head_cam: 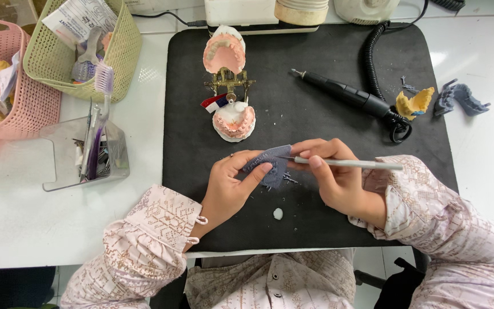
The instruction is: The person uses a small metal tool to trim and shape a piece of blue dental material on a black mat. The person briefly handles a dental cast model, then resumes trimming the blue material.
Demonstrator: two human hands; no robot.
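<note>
My left hand grips a small grey printed dental piece with thin support struts hanging below it, held just above the black mat. My right hand holds a slim silver hand instrument like a pen, its fine tip touching the grey piece. A small white lump lies on the mat below the hands.
A brass articulator with pink-gummed dental models stands open at the mat's top. A black handpiece with coiled cord lies right of it. A yellow cast and grey printed parts rest at right. Baskets and a clear tool holder stand left.
</note>
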